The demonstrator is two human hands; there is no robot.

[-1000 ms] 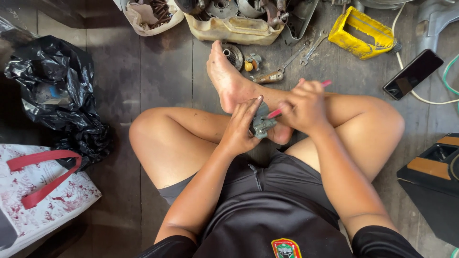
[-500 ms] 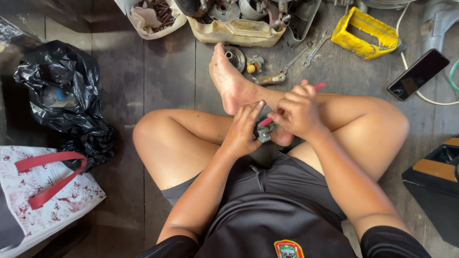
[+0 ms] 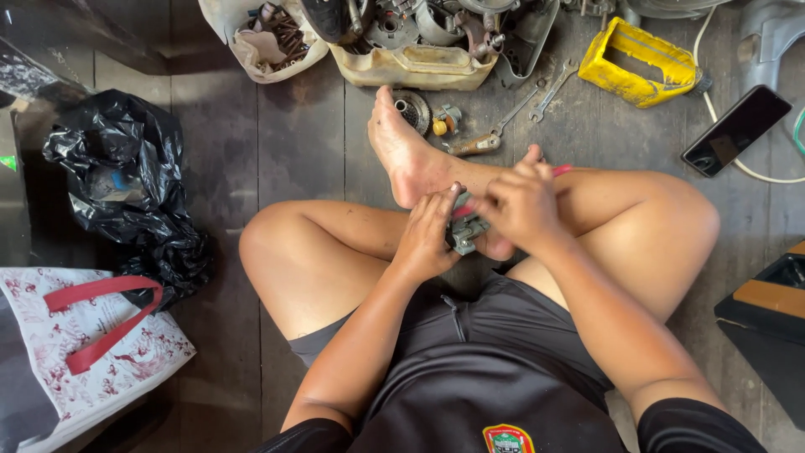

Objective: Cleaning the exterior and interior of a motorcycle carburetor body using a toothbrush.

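Observation:
I sit cross-legged on a dark wooden floor. My left hand [image 3: 430, 236] grips a small grey metal part [image 3: 465, 228] held over my crossed legs. My right hand [image 3: 521, 205] is closed around a red-handled tool [image 3: 560, 170], whose working end meets the metal part between the two hands. The tool's tip and most of the part are hidden by my fingers. My bare foot [image 3: 402, 151] points away from me, just beyond the hands.
A cream tub of engine parts [image 3: 415, 63] and a bag of screws [image 3: 277, 42] stand ahead. Wrenches [image 3: 537, 96], a yellow holder [image 3: 639, 63] and a phone [image 3: 736, 130] lie to the right. A black plastic bag [image 3: 126, 180] and a red-handled bag [image 3: 92, 335] lie left.
Both hands stay together on the metal part with small shifts of the fingers. The view has drifted slightly, nothing else has moved.

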